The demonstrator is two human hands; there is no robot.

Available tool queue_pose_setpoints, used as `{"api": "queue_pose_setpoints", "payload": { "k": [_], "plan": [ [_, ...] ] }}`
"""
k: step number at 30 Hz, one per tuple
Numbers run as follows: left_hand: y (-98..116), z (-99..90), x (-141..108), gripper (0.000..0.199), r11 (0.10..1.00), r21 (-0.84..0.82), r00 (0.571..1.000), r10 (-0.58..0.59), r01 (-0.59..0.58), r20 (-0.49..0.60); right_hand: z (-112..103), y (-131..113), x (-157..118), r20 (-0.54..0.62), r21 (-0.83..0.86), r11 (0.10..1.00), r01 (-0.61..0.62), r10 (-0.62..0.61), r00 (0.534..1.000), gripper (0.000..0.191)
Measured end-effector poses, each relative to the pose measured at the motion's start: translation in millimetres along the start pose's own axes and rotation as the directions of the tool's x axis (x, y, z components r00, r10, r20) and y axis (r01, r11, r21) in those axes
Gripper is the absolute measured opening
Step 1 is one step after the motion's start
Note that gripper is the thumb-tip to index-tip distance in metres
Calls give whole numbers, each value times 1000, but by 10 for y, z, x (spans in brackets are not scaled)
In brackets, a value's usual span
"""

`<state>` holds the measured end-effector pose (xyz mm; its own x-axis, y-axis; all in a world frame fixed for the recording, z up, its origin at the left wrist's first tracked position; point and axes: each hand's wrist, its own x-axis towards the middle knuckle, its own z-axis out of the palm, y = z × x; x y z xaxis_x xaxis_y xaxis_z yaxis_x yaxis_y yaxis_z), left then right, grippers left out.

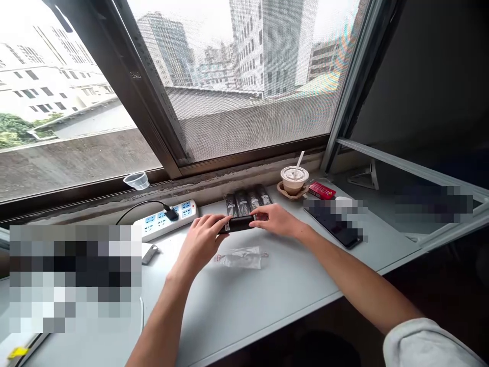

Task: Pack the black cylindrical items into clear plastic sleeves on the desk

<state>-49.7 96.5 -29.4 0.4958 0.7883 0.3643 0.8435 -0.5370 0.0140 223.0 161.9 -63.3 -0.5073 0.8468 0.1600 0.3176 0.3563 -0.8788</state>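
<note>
Between my two hands is a black, elongated object point(240, 224) with a small white label near its left end; its exact kind does not show. My left hand point(206, 232) grips the left end with thumb and fingers. At the other end, the fingers of my right hand point(273, 219) pinch it. Below the object, a crumpled clear plastic bag point(242, 258) lies on the table. Just behind my hands, several dark items in clear wrappers point(244, 201) lie side by side against the wall.
A white power strip point(168, 221) with a black plug stands at the left. A lidded cup point(294, 181) in a cardboard holder, a red box point(323, 190) and a dark tablet point(336, 227) are to the right. A clear plastic cup point(137, 180) sits on the window ledge.
</note>
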Motion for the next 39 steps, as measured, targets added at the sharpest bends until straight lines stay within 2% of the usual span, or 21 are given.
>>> {"api": "queue_pose_setpoints", "payload": {
  "k": [4,9,12,18,22,26,33,39],
  "plan": [
    [-67,1,-32,41,999,-20,999,-32,33,37,-12,11,-3,9,35,999,11,-11,1000,31],
    [-197,-49,-84,40,991,0,991,-133,133,-10,-90,30,-2,55,172,985,-15,5,998,25],
    [-293,-61,-124,40,983,26,984,-181,181,-3,-120,64,10,53,233,972,11,-24,998,20],
    [-330,-54,-142,38,981,-20,981,-191,191,32,-94,102,19,-22,153,977,151,-150,988,9],
    [-306,-67,-130,37,981,-55,982,-186,187,25,-90,90,20,3,136,971,197,-199,980,6],
    [-306,-74,-131,38,981,-51,982,-189,189,8,-110,55,22,-30,170,961,219,-217,976,17],
    [-268,-87,-109,38,984,-70,986,-166,165,-8,-139,40,23,-39,8,954,298,-298,954,34],
    [-275,-73,-125,38,981,-88,985,-171,170,-2,-127,61,24,-46,-29,952,304,-305,951,41]
  ]
}}
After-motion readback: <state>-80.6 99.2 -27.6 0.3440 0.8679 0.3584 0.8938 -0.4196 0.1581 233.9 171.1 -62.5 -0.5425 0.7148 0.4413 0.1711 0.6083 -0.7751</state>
